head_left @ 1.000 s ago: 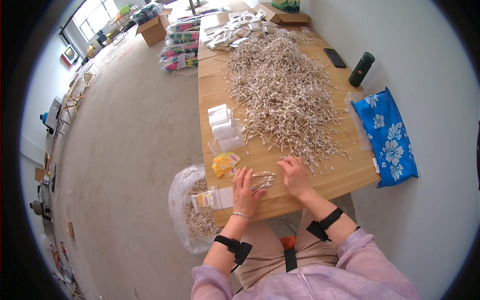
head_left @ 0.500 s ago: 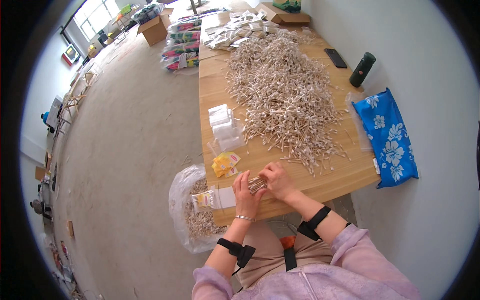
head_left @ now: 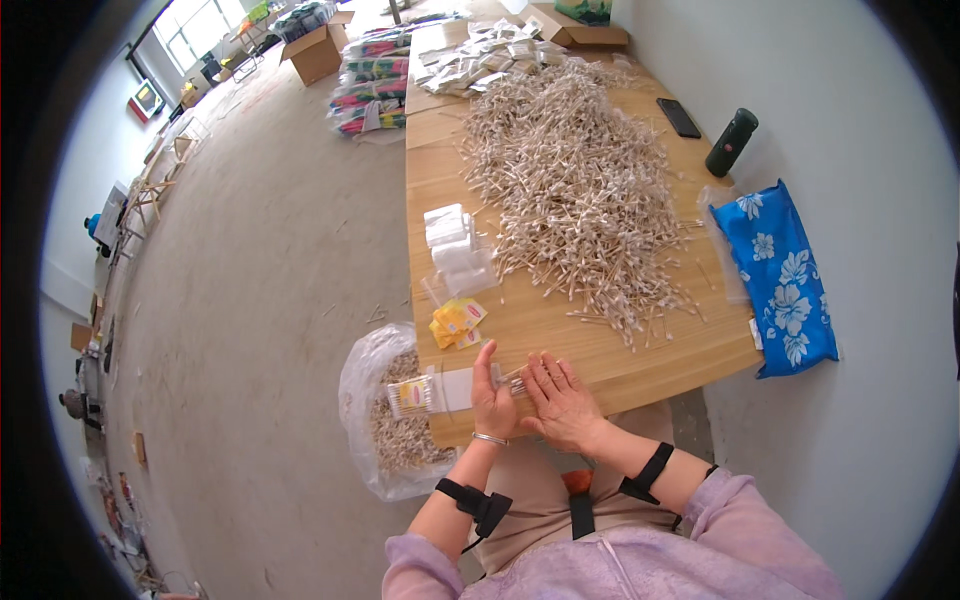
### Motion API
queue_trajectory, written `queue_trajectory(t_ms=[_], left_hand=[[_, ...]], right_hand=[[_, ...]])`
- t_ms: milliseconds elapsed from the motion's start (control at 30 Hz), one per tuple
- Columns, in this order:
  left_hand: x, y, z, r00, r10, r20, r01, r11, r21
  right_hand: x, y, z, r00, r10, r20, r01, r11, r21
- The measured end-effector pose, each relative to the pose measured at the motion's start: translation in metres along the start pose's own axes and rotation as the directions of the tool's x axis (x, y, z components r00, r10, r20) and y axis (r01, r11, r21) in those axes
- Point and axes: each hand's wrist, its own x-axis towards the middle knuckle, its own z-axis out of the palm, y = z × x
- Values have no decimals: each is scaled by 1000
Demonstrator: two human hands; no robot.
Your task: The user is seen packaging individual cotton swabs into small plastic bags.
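A small bunch of cotton swabs [head_left: 516, 382] lies on the table's near end between my hands. My left hand [head_left: 492, 402] stands on its edge at the bunch's left side, fingers stretched out. Flat against the right part of the bunch, my right hand [head_left: 565, 405] has its fingers extended and partly covers the swabs. Left of my left hand lies a clear packet of swabs [head_left: 410, 397] with a yellow card, overhanging the table's left edge. A white strip [head_left: 454, 388] runs from it toward my left hand. Yellow cards [head_left: 458, 318] lie just beyond.
A large heap of loose swabs [head_left: 580, 190] covers the table [head_left: 640, 375]. Flat clear bags [head_left: 455, 245] are stacked at left; filled packets [head_left: 485, 55] lie at the far end. A phone [head_left: 679, 118], dark bottle [head_left: 731, 143] and blue floral pouch [head_left: 780, 280] line the right. A plastic sack [head_left: 357, 400] hangs below left.
My right hand has gone from curled fingers gripping the swabs to flat and stretched out. The bunch now lies lower, between both hands, and my left fingers have straightened.
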Motion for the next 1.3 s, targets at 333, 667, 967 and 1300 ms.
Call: queue_trajectory(t_ms=[333, 667, 967, 1300], left_hand=[[-3, -1, -6, 989, -60, -134, 23, 965, -263], [5, 3, -5, 989, -55, -138, 9, 950, -311], [15, 2, -4, 986, -62, -156, 1, 932, -361], [14, 0, 12, 983, -75, -166, 2, 914, -405]], right_hand=[[4, -3, -1, 999, 39, 8, -39, 999, -17], [16, 7, 2, 997, 80, -11, -80, 996, -35], [22, 17, -6, 976, 147, -163, -123, 981, 151], [30, 31, 10, 837, 362, -410, 41, 706, 707]])
